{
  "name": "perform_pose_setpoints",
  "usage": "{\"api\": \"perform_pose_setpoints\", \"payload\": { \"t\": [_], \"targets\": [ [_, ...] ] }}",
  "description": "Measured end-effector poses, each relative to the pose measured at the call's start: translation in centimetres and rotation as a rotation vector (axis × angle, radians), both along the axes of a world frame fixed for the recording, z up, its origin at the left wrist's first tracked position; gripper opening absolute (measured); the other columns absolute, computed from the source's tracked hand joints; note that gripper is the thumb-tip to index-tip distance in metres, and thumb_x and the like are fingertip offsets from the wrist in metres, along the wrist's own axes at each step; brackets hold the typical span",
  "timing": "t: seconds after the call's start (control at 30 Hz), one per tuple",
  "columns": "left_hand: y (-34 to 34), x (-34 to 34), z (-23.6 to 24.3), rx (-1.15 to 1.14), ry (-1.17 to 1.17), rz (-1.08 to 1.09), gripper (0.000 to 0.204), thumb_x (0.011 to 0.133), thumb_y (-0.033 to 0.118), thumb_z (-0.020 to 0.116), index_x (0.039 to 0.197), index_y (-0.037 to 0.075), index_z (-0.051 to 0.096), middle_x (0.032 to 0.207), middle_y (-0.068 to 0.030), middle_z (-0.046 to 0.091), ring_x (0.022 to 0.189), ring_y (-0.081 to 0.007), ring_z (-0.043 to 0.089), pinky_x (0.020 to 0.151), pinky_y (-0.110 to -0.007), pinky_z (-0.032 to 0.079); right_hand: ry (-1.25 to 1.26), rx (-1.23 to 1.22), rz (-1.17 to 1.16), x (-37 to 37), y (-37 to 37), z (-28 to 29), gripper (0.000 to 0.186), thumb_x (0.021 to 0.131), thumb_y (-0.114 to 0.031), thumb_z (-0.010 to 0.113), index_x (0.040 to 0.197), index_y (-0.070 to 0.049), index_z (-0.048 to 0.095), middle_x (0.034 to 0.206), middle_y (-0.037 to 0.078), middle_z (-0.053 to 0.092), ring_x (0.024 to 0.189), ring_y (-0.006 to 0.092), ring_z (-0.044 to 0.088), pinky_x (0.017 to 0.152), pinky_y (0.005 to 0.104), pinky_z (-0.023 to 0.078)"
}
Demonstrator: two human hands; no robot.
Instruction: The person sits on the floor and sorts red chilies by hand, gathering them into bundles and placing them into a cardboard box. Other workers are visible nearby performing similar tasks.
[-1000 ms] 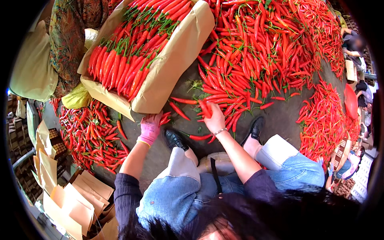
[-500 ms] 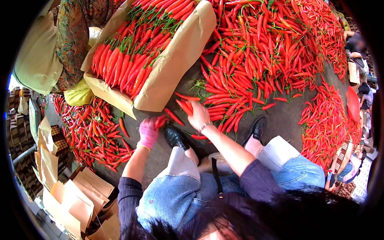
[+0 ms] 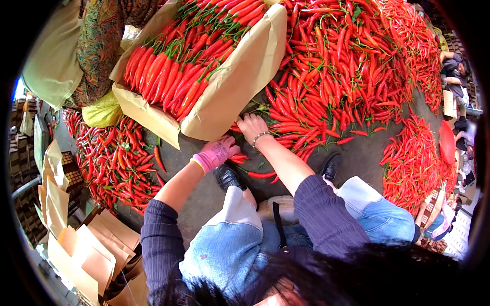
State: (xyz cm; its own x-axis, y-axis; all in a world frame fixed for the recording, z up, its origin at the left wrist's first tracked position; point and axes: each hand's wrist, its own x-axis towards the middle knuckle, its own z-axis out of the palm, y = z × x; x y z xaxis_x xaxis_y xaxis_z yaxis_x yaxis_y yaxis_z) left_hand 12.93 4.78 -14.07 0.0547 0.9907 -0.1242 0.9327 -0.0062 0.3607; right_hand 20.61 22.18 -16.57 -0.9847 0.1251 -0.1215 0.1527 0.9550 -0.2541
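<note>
My left hand [image 3: 218,153], in a pink glove, is closed just below the corner of a paper-lined box [image 3: 237,81]. Its curled fingers mostly hide what they hold; red chili peppers [image 3: 238,157] show at their lower edge. Close by on the right, my bare right hand [image 3: 253,128], with a bracelet at the wrist, has its fingers bent down around red chili peppers, of which one red end [image 3: 235,127] peeks out. Neat rows of red chili peppers [image 3: 163,76], green stems attached, fill the box. A single chili pepper [image 3: 261,175] lies on the floor near my shoe.
A large heap of chili peppers [image 3: 332,76] spreads ahead on the right, a smaller heap [image 3: 115,158] lies left, another [image 3: 411,158] far right. Brown paper sheets [image 3: 92,250] stand at lower left. A person's patterned clothing [image 3: 97,46] is beside the box. My shoes [image 3: 229,177] flank a pale stool.
My left hand has moved right and up, beside the right hand. My right hand has shifted upward, closer to the box, and the chili peppers it showed are now mostly hidden. The view has shifted slightly.
</note>
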Motion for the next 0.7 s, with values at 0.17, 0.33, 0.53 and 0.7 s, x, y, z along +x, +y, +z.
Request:
{"api": "perform_pose_setpoints", "payload": {
  "t": [0.17, 0.33, 0.53, 0.7],
  "targets": [
    [-2.2, -1.7, -4.3, -0.038, 0.02, 0.559, 0.028, 0.082, 0.022, 0.055, 0.106, 0.009, 0.062, 0.109, -0.013, 0.063, 0.102, -0.0318, 0.058, 0.085, -0.043, 0.048, -0.059, -0.28, -0.345, -0.6, 2.1, 3.6, 0.036, 0.078, -0.005, 0.055, 0.113, -0.005, 0.054, 0.095, 0.021, 0.063, 0.091, 0.0394, 0.061, 0.077, 0.0475, 0.05],
    [-5.1, -2.8, -10.2, 0.182, 0.035, 0.896, 0.033, 0.079, 0.03, 0.06, 0.105, 0.009, 0.064, 0.113, -0.013, 0.063, 0.102, -0.0325, 0.06, 0.084, -0.042, 0.049, 0.23, -1.023, -0.866, 1.6, -5.7, -3.5, 0.041, 0.073, -0.023, 0.073, 0.107, -0.007, 0.057, 0.096, 0.02, 0.067, 0.092, 0.0347, 0.065, 0.08, 0.0423, 0.051],
    [-3.3, -5.0, -6.2, -0.159, -1.211, 1.229, 0.016, 0.082, 0.01, 0.064, 0.097, 0.004, 0.062, 0.078, -0.0057, 0.066, 0.066, -0.0174, 0.062, 0.057, -0.031, 0.047, 0.267, -1.072, -1.272, -3.4, -13.4, -9.5, 0.031, 0.069, -0.029, 0.076, 0.09, -0.008, 0.067, 0.079, 0.016, 0.069, 0.075, 0.034, 0.068, 0.062, 0.0415, 0.053],
    [-8.2, -5.3, 2.7, -0.297, -1.346, 1.227, 0.023, 0.085, 0.007, 0.065, 0.105, 0.004, 0.056, 0.073, -0.0047, 0.06, 0.054, -0.0132, 0.053, 0.044, -0.026, 0.038, 0.153, -1.867, -1.089, -1.5, -15.8, 2.6, 0.021, 0.067, 0.003, 0.065, 0.087, 0.0, 0.062, 0.068, 0.004, 0.062, 0.06, 0.013, 0.06, 0.051, 0.0284, 0.046]
  ]
}}
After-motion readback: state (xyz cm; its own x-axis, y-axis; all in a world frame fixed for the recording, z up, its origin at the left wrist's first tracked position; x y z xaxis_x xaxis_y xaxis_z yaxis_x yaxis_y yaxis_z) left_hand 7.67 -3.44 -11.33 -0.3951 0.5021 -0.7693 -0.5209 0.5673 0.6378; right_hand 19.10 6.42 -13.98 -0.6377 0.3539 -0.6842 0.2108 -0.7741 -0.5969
